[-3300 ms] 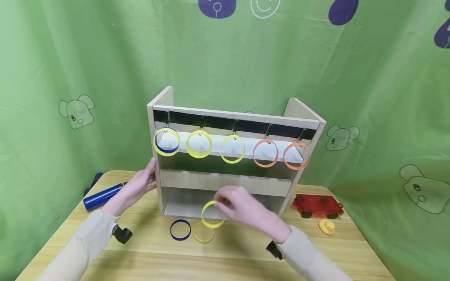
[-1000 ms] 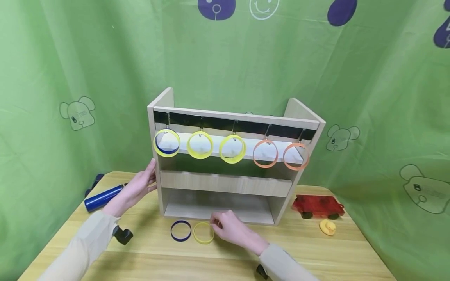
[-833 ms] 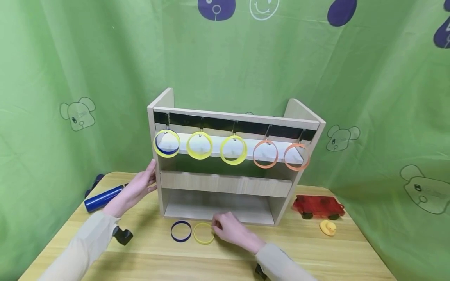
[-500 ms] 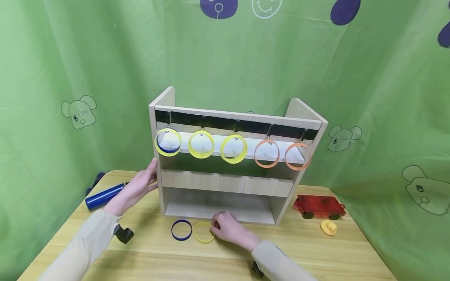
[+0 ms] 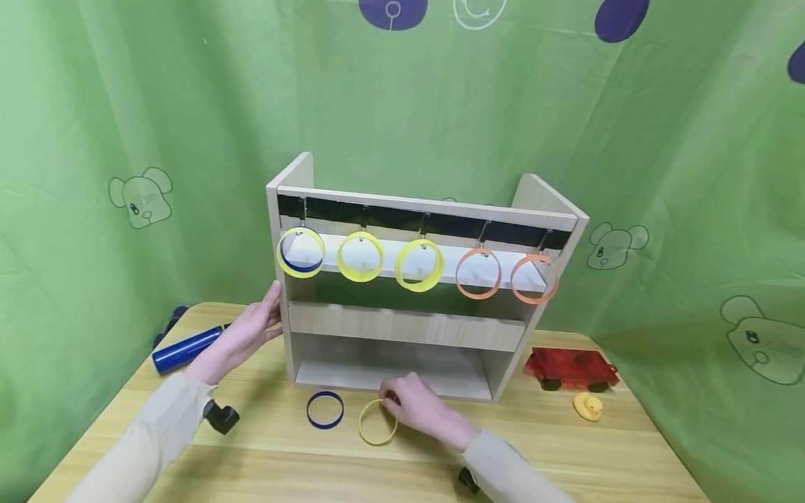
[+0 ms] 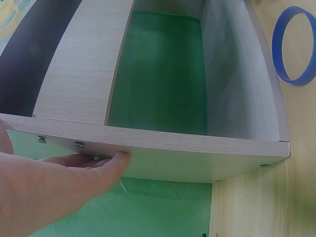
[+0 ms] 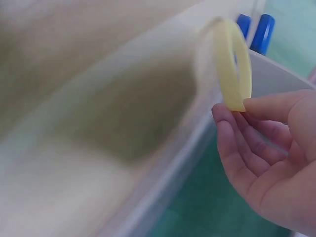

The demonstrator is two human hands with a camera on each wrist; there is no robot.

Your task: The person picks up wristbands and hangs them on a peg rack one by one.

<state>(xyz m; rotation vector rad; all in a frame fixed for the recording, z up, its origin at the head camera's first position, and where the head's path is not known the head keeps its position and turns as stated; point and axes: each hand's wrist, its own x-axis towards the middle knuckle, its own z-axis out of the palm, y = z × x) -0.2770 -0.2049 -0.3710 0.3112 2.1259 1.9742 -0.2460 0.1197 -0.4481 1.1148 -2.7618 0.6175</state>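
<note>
In the head view my right hand (image 5: 424, 411) pinches a thin yellow wristband (image 5: 376, 444) by its edge, just above the table in front of the wooden shelf (image 5: 402, 325). The right wrist view shows that yellow band (image 7: 225, 69) upright between thumb and fingertips. A dark blue wristband (image 5: 324, 427) lies to its left on the table. My left hand (image 5: 248, 333) rests against the shelf's left side panel; in the left wrist view its thumb lies flat along the panel. Yellow bands (image 5: 360, 277) hang from the three left hooks, a dark blue one with the leftmost; orange bands (image 5: 478, 296) hang on the two right hooks.
Right of the shelf stand a red toy wagon (image 5: 571, 368) and a yellow rubber duck (image 5: 588, 406). A blue cylinder (image 5: 187, 350) lies on the table (image 5: 302, 464) by my left forearm. A green curtain (image 5: 428, 105) hangs behind.
Earlier my right hand carried another yellow band, now on the middle hook. It has since taken the yellow band lying on the table and lifted it slightly rightward. My left hand stays put.
</note>
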